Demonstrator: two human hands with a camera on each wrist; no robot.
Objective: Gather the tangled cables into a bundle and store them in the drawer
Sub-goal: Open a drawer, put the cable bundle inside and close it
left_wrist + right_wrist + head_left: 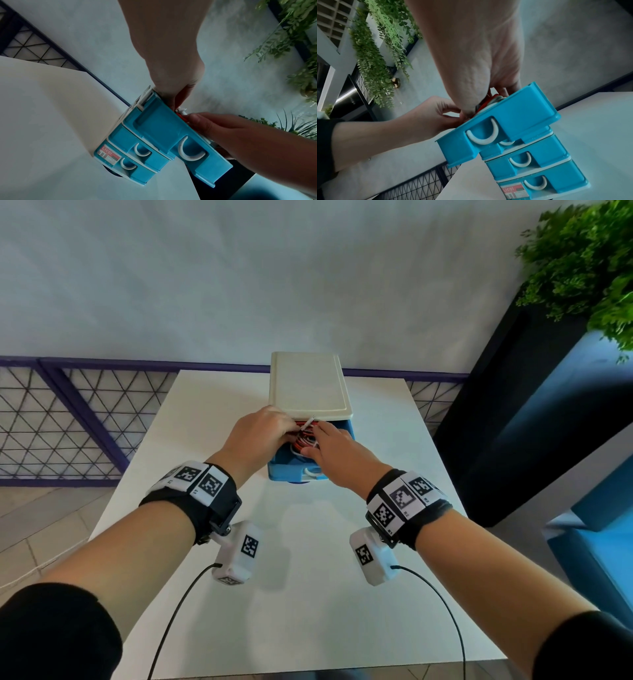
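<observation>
A small drawer unit with a cream top [308, 385] stands at the far middle of the white table [308, 577]. Its blue top drawer [291, 474] is pulled out toward me. A bundle of red, orange and white cables [305, 436] lies inside it. My left hand [270, 429] reaches in from the left and pinches the cables between thumb and fingers [453, 115]. My right hand [329, 443] lies over the bundle from the right, fingers [202, 121] fairly straight and pressing down. Only a red strand [182, 117] and a white plug show past the drawer wall [163, 128]; most of the bundle is hidden.
The two lower blue drawers [137, 152] are closed. A purple-framed wire mesh fence [68, 419] runs behind the table. A dark planter with green foliage [582, 261] stands at the right. Black leads from the wrist cameras trail over the near table [171, 628].
</observation>
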